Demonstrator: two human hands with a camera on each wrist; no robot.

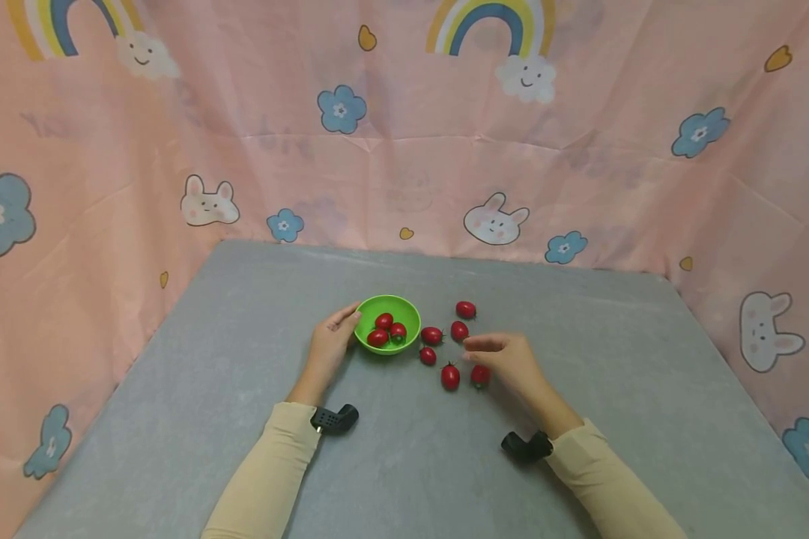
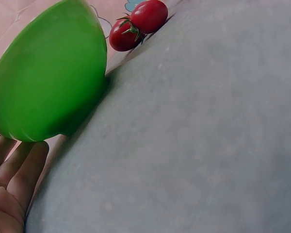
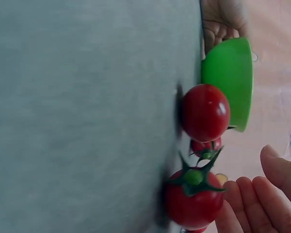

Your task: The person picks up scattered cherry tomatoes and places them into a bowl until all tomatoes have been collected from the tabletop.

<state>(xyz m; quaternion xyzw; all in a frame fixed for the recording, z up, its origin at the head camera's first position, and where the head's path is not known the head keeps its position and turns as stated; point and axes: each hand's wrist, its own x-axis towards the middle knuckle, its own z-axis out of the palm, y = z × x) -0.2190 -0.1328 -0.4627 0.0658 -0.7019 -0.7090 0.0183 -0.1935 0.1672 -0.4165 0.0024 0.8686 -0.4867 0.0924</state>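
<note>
A green bowl (image 1: 405, 346) with several small red tomatoes (image 1: 378, 338) inside stands on the grey table. My left hand (image 1: 330, 346) holds the bowl at its left side, with the thumb at the rim and the fingers (image 2: 30, 172) against the outer wall. Several more tomatoes (image 1: 450, 376) lie loose to the right of the bowl, some with green stems. Just above the table, beside these, my right hand (image 1: 508, 362) has nothing in its fingers. In the right wrist view, its loosely bent fingers (image 3: 254, 206) are close to a green-stemmed tomato (image 3: 194, 204).
The grey table (image 1: 404, 464) reaches back to a pink curtain (image 1: 404, 165) printed with rainbows, rabbits and flowers. A black wrist device sits on each forearm, the left one (image 1: 335, 419) and the right one (image 1: 526, 447), next to the beige sleeves.
</note>
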